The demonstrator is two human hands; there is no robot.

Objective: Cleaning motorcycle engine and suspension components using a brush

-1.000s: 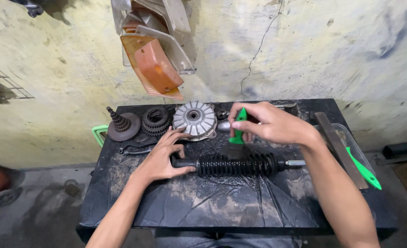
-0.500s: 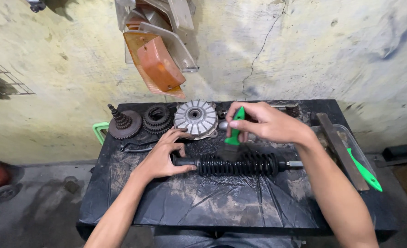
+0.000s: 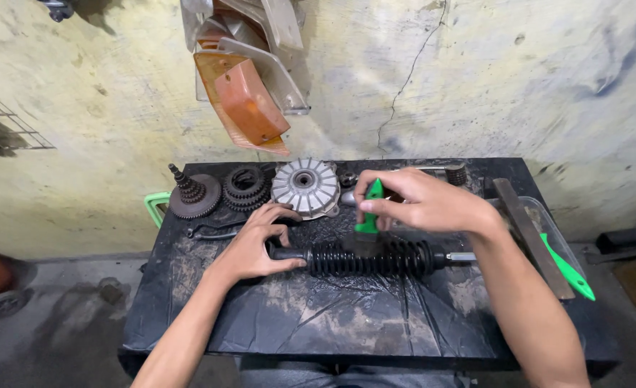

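Pressing down on the left end of the shock [image 3: 372, 259], your left hand [image 3: 257, 244] lies half-closed over its bare shaft, thumb along the near side and fingers curled over the top, clamped on the part. The shock lies flat across the middle of the bench [image 3: 260, 323], its black coil spring running left to right and a bright metal rod sticking out at the right end.

Your right hand [image 3: 418, 202] is closed on a green-handled tool [image 3: 369, 208], fingers and thumb pinched around the upper part of the handle. The tool stands nearly upright with its lower end on the top of the spring, just left of the spring's middle.

Behind your hands, along the back edge of the bench, you have a finned metal disc [image 3: 305, 187] close to your left fingertips, then a stack of dark gears [image 3: 246, 188] and a gear with a stepped shaft [image 3: 192, 194] further left. A dark wrench-like piece [image 3: 214, 231] lies just left of your left hand. At the right edge sit a flat metal bar [image 3: 530, 233] and a second green tool [image 3: 568, 269], well apart from your hands. An orange lamp lens [image 3: 242, 100] hangs on the wall above.
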